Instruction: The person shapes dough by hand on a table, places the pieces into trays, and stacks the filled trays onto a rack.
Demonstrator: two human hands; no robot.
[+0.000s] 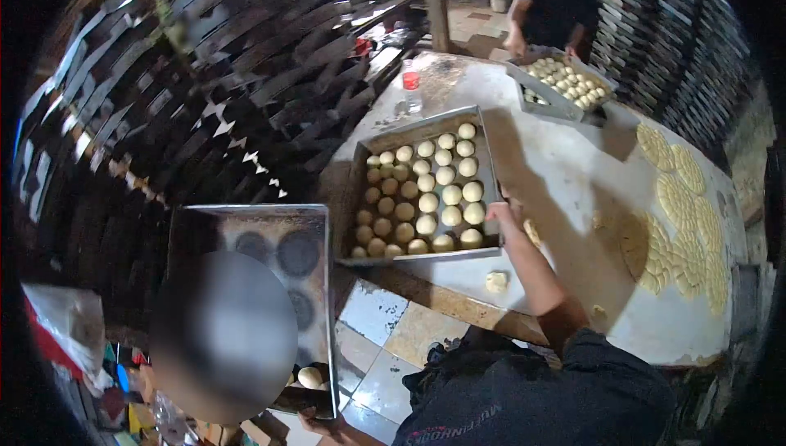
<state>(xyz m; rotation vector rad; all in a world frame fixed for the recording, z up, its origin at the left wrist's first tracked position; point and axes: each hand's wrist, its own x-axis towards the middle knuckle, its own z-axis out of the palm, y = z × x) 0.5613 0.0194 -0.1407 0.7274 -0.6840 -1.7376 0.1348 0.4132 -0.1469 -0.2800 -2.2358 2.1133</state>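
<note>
A deep metal baking tray point(485, 151) filled with rows of round dough balls point(451, 194) lies tilted over the table's edge. My right hand point(504, 218) grips its right rim. A second, darker baking tray point(329, 298) is at the left, with round dark marks on its bottom and a dough ball point(309, 377) near its lower end. My left hand point(323, 426) holds the lower rim of that tray, partly cut off by the frame's edge. A blurred round patch covers much of this tray. A loose dough lump point(496, 282) sits on the table near my right forearm.
On the floury table point(565, 200), scored flat dough pieces point(684, 208) lie at the right. Across it, a person in black point(561, 8) handles another tray of dough balls point(565, 81). A red-labelled bottle point(411, 86) stands at the back. Tiled floor point(389, 348) shows below.
</note>
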